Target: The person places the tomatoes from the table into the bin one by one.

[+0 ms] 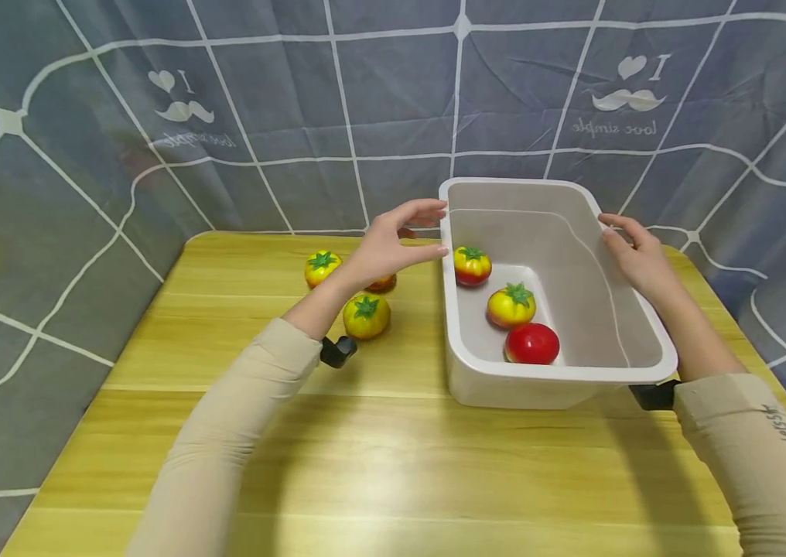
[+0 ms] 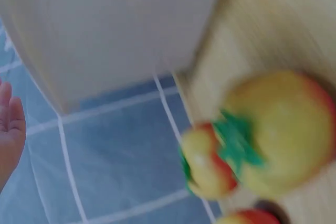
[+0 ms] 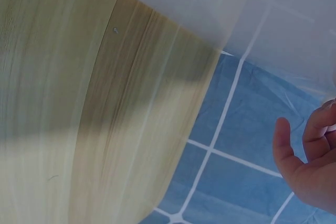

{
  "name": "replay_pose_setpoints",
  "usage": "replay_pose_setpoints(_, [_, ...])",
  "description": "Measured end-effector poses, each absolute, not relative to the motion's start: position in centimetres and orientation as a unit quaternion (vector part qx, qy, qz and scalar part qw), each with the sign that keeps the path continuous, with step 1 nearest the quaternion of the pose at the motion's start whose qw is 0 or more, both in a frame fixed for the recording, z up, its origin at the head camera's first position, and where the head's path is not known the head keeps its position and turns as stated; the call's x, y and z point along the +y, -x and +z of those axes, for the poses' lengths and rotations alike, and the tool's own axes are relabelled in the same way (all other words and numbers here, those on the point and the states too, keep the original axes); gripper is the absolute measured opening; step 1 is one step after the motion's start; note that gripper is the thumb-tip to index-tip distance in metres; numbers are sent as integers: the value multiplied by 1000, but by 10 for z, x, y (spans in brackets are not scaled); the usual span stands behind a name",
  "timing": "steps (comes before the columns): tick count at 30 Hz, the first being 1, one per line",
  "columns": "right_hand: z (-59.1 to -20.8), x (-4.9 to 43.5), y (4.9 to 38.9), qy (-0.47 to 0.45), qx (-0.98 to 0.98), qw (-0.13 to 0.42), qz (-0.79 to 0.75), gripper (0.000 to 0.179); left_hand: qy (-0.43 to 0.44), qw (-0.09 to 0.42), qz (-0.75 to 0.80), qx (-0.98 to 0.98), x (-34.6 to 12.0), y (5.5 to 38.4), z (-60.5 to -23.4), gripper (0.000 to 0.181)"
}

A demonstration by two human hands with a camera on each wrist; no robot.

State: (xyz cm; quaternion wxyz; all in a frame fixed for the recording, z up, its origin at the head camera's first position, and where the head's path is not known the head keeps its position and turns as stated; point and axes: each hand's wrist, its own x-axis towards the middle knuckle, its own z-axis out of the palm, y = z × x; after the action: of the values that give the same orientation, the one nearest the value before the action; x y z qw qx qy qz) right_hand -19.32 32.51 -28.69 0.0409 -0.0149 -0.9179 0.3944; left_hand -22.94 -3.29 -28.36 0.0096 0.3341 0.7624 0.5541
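Note:
A white plastic bin (image 1: pixel 490 377) stands on the wooden table, right of centre. My left hand (image 1: pixel 393 244) is at its left rim, fingers extended and thumb apart, the fingertips right at the edge. At the opposite rim is my right hand (image 1: pixel 637 251), its fingertips on the edge and its fingers loosely bent. Inside the bin lie a yellow-red toy tomato (image 1: pixel 473 267) by the left wall, another yellow toy tomato (image 1: pixel 512 305) with green leaves, and a red one (image 1: pixel 532 344). Under my left forearm and wrist sit a yellow toy tomato (image 1: pixel 367 316) and a partly hidden red-orange one (image 1: pixel 383 284).
Another yellow toy tomato (image 1: pixel 322 268) lies left of my left wrist. A grey curtain (image 1: pixel 400 100) with white lines hangs behind and beside the table (image 1: pixel 393 472). Black wrist camera mounts (image 1: pixel 339 351) show under both forearms.

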Motion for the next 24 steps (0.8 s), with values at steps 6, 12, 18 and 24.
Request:
replay_pose_setpoints(6, [-287,326,193,21,-920,38,389,54,-294,29,574,764,-65,233,-296,53])
replay_pose_setpoints(12, [-287,323,193,22,-919,36,391,54,-277,40,571,771,-87,230,-312,53])
replay_pose_setpoints(18, [-287,322,191,22,-920,43,390,54,-261,61,560,784,-106,224,-337,58])
replay_pose_setpoints(24, [-287,322,188,23,-919,44,390,54,-250,89,535,802,-118,221,-364,60])
